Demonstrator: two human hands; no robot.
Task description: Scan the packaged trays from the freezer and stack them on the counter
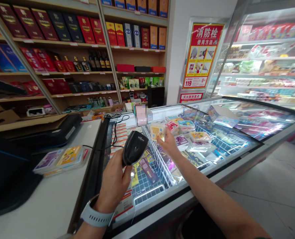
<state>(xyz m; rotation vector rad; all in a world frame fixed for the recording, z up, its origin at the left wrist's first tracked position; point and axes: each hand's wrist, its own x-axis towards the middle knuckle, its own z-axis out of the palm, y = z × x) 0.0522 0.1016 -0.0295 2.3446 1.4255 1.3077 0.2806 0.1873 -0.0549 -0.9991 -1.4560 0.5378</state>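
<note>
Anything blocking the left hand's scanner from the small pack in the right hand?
Nothing visible between the black scanner in the left hand and the pack in the right hand; the freezer lies below.

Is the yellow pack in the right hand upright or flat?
Upright: the yellow pack shows its broad face, held at one side by the right hand.
</note>
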